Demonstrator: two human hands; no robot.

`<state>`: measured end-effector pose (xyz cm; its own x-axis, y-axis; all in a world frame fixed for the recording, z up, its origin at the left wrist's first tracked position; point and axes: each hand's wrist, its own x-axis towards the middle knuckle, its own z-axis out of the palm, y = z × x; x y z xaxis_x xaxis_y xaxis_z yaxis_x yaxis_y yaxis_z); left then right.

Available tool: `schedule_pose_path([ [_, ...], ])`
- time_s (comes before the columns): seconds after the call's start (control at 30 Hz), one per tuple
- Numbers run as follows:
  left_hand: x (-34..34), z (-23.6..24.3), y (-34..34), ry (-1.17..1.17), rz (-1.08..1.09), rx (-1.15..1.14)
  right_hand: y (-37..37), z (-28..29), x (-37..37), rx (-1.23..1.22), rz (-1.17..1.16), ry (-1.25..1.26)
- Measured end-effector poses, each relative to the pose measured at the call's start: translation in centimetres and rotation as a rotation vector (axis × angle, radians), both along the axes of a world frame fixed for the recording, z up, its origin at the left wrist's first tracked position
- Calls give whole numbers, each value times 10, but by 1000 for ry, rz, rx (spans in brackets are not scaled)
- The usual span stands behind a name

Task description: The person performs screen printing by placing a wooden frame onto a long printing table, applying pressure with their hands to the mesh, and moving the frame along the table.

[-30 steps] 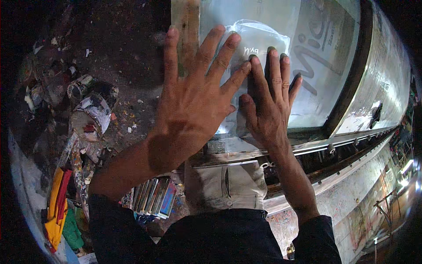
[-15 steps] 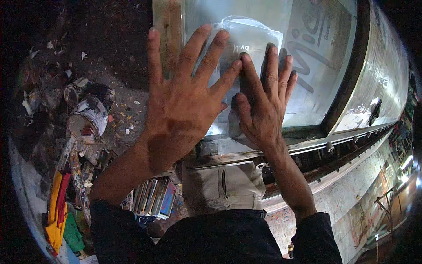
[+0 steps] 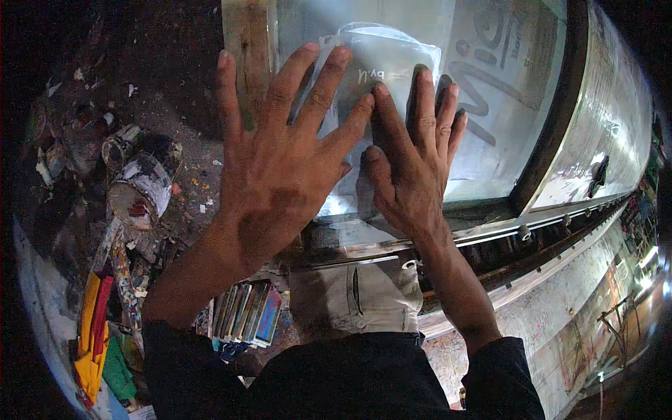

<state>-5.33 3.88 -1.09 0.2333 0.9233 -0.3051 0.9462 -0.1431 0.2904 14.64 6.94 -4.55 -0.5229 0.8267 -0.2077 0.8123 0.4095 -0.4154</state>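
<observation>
My left hand (image 3: 280, 161) and my right hand (image 3: 409, 157) lie open and palms down on a clear, thin sheet with small white lettering (image 3: 378, 52), which rests on a pale, framed translucent panel (image 3: 518, 140). My left fingers are spread, the little finger reaching to the wooden-toned left edge strip (image 3: 245, 31); my right fingers are slightly apart. My left index fingertip is close to my right one, near the lettering. Large grey faded script shows on the panel to the right. Both palms are hidden.
A curved metallic surface (image 3: 598, 119) and a long rail (image 3: 507, 276) run along the right. At left are paint-smeared cans (image 3: 143, 182), yellow and red objects (image 3: 91, 325) and green cloth (image 3: 119, 374) on a littered floor. A stack of thin boards (image 3: 245, 311) sits at lower left.
Both hands have shifted left in view, along with the sheet and panel beneath them, my left hand the most. Both stay spread on the surface.
</observation>
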Motion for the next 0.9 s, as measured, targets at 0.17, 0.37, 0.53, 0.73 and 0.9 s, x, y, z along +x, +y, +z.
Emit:
schedule_pose_path([
  [0.17,-1,-3,-1,-5,3,13,0,-2,1,4,16,-29],
  [0.37,0,-10,-5,-24,41,73,-2,-4,3,49,15,-9],
  [0.53,0,-11,-7,-73,90,103,-2,-6,3,62,31,-25],
  [0.73,1,-12,-10,-53,103,141,-4,-9,2,84,15,-3],
  [0.9,2,-15,-11,-36,108,165,-4,-9,1,91,18,-20],
])
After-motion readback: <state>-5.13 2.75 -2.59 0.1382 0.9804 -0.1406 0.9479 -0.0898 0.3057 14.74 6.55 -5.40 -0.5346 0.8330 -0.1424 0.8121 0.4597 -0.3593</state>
